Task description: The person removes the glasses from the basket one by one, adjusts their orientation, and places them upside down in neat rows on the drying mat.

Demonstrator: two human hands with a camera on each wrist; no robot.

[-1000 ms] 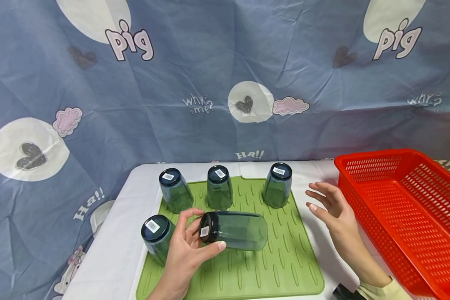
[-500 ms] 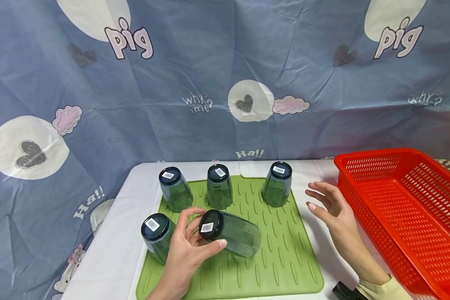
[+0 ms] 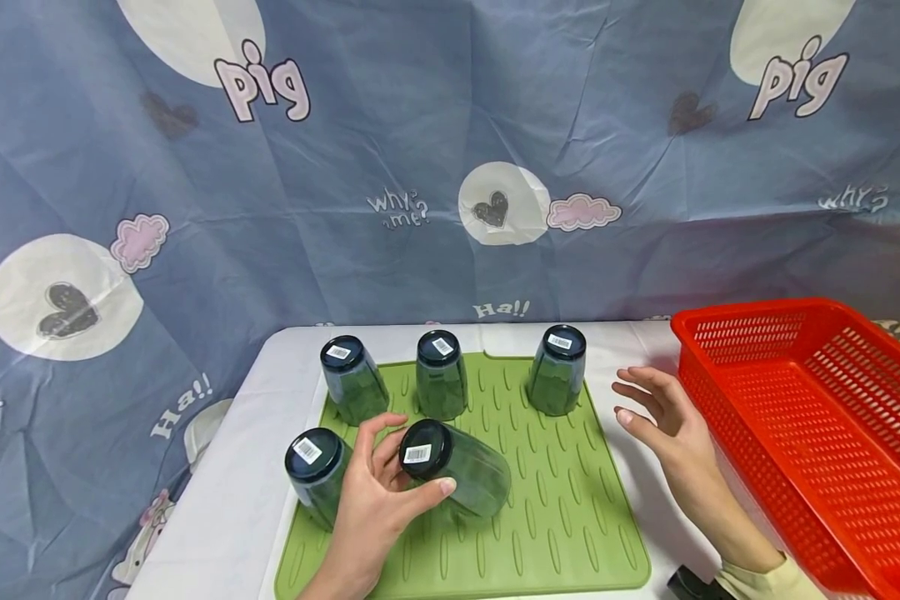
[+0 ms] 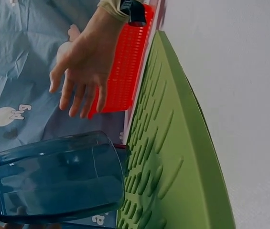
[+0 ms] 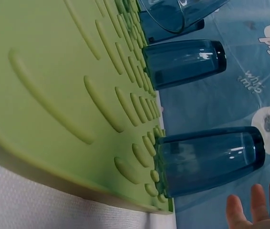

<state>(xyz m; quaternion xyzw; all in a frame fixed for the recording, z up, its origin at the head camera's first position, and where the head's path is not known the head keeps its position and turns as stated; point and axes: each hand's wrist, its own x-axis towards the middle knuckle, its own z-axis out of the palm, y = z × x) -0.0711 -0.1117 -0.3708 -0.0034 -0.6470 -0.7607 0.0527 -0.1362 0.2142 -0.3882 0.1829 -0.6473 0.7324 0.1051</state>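
My left hand (image 3: 378, 500) grips a blue-green drinking glass (image 3: 468, 471) around its thick base, which bears a barcode sticker. The glass tilts, base up toward the left and mouth down toward the right, close over the green ribbed mat (image 3: 540, 550). In the left wrist view the same glass (image 4: 58, 176) has its mouth near the mat's surface. My right hand (image 3: 667, 417) hangs in the air between the mat and the red basket, fingers loosely bent, holding nothing. In the right wrist view its fingertips (image 5: 259, 202) show beside an upside-down glass (image 5: 211, 160).
Upside-down glasses stand on the mat: one at back left (image 3: 355, 381), one at back middle (image 3: 441, 375), one at back right (image 3: 557, 371), and one at left (image 3: 318, 475). A red plastic basket (image 3: 768, 492) stands on the right. A printed blue cloth (image 3: 420, 275) hangs behind.
The held glass has gone from lying nearly level to tilted, its mouth end swinging down and toward the left. The right hand has stayed in place.
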